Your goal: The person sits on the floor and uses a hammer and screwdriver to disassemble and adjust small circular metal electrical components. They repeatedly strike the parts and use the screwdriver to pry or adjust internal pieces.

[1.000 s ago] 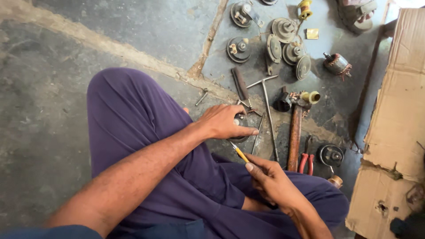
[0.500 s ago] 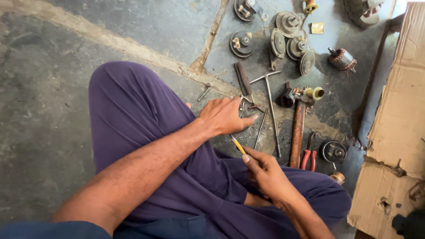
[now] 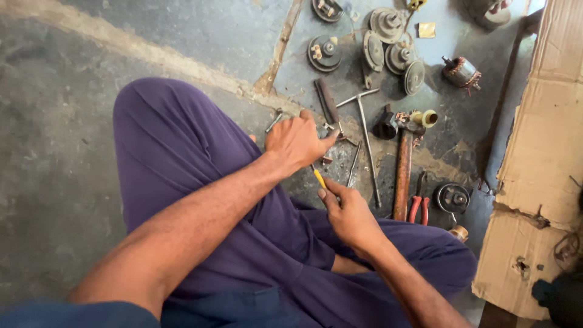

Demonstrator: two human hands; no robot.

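Left hand: your left hand (image 3: pixel 296 141) is curled palm-down over a small metal part on the floor just past your knee; the part is mostly hidden, so you cannot tell what it is or how firmly you hold it.
Right hand: your right hand (image 3: pixel 349 212) is clenched around a yellow-handled tool (image 3: pixel 319 178), its yellow end poking out toward the left hand.
Tool position: the yellow end sits just below the left hand, over the gap between your crossed legs in purple trousers (image 3: pixel 182 158).
Beside the hands: a T-handle wrench (image 3: pixel 364 130) and a thin rod (image 3: pixel 353 164) lie on the concrete floor (image 3: pixel 61 121) just to the right.
Further right: a wooden-handled hammer (image 3: pixel 403 167), red-handled pliers (image 3: pixel 418 206), and a round black part (image 3: pixel 453 197).
Far side: several round motor parts (image 3: pixel 388 36) lie together, a copper-wound armature (image 3: pixel 461 73) near them.
Right edge: torn cardboard (image 3: pixel 540 182) lies flat.
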